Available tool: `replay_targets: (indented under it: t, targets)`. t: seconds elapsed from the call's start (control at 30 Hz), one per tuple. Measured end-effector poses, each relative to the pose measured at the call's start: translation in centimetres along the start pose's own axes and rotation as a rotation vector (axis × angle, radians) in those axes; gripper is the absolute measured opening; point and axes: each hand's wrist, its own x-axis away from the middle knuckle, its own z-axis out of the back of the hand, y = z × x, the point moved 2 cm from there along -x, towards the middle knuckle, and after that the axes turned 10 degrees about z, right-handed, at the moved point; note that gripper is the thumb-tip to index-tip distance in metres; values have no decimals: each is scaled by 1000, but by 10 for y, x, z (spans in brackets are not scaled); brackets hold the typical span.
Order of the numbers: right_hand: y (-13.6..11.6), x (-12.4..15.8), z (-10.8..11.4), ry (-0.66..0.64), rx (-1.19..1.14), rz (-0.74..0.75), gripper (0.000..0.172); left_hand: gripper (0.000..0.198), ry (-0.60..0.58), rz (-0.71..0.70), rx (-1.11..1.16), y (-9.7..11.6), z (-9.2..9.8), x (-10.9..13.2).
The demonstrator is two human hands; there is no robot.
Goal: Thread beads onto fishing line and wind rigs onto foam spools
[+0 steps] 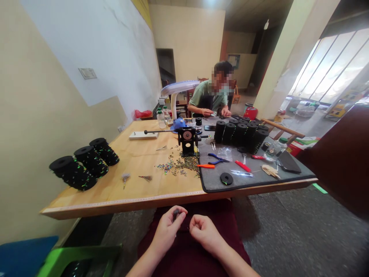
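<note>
My left hand (170, 223) is closed around a small dark object (176, 214) above my lap, in front of the table's near edge. Its kind is too small to make out. Beside it, a short gap away, my right hand (203, 229) is curled with thumb and fingertips pressed together. Whatever those fingertips pinch is hidden. Dark red cloth (190, 254) lies under both hands. Nearest on the table are a black foam ring (226, 178), an orange-handled tool (206, 166) and a scatter of small shiny beads (184, 164).
Black foam spools stand in stacks at left (83, 165) and right (230, 132). A black clamp device (188, 140) and a lamp (177, 88) stand mid-table. Blue pliers (217, 158) and scissors (241, 173) lie on the grey mat (215, 186). A co-worker (209, 98) sits opposite.
</note>
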Motion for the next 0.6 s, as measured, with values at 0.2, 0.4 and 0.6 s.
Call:
replay_targets:
  t: [0.2, 0.4, 0.6]
  targets:
    - [-3, 2, -2, -47, -59, -60, 14, 22, 3, -37, -36, -2, 3, -1]
    - [2, 0, -1, 9, -57, -31, 11, 24, 18, -45, -35, -4, 2, -2]
    - [4, 1, 3, 77, -95, -32, 8, 30, 180, -34, 97, -8, 20, -11]
